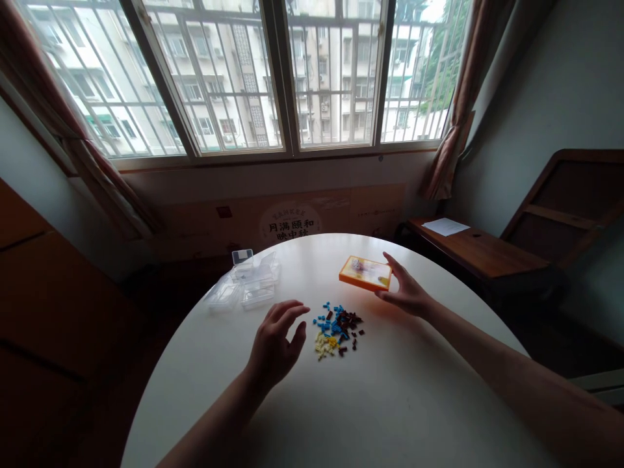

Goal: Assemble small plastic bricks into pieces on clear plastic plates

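A pile of small bricks (336, 328), blue, yellow and dark red, lies in the middle of the round white table (390, 403). My left hand (277, 344) hovers just left of the pile, fingers spread and holding nothing. My right hand (407, 292) grips the near right edge of a flat orange box (365, 272) that rests on or just above the table beyond the pile.
Clear plastic containers (246, 283) sit at the table's far left. A dark wooden side table (482, 250) with a white sheet of paper (444, 226) stands at right under the window. Cardboard leans against the wall behind.
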Demonstrator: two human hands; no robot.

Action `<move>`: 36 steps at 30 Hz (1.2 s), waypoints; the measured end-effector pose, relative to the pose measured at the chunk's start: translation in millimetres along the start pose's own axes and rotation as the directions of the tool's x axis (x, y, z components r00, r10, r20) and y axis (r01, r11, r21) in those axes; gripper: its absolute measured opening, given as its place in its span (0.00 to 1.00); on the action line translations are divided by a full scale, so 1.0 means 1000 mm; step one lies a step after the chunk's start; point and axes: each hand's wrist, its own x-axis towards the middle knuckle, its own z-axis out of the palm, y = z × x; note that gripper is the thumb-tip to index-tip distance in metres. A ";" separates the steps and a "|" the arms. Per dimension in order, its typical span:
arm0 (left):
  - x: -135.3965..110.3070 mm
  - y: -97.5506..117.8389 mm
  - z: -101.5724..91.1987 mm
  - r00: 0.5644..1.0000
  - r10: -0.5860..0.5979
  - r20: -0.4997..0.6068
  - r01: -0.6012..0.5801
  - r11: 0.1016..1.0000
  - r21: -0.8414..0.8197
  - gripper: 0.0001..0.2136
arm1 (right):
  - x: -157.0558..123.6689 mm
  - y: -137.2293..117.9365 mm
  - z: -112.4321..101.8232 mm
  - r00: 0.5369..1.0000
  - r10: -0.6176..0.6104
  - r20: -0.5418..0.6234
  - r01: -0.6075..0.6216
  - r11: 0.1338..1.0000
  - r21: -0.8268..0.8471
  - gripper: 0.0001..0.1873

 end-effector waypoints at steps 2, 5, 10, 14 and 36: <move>-0.001 0.006 -0.001 0.999 -0.033 0.006 0.033 0.999 0.013 0.15 | -0.010 -0.023 0.008 0.994 -0.079 0.079 0.066 0.985 0.160 0.55; -0.002 0.011 -0.005 0.994 -0.075 0.075 0.075 0.997 -0.005 0.25 | -0.025 -0.061 0.018 0.966 -0.167 0.196 0.081 0.921 0.382 0.58; -0.005 0.010 -0.008 0.973 -0.130 0.193 0.167 0.967 -0.191 0.31 | -0.039 -0.102 0.020 0.920 -0.252 0.299 0.088 0.878 0.470 0.59; -0.004 0.010 -0.009 0.966 -0.133 0.222 0.205 0.916 -0.344 0.26 | -0.043 -0.108 0.020 0.916 -0.247 0.317 0.088 0.893 0.441 0.59; -0.003 0.021 -0.005 0.952 -0.202 0.229 0.288 0.845 -0.451 0.22 | -0.063 -0.113 0.038 0.928 -0.096 0.360 -0.235 0.599 0.766 0.70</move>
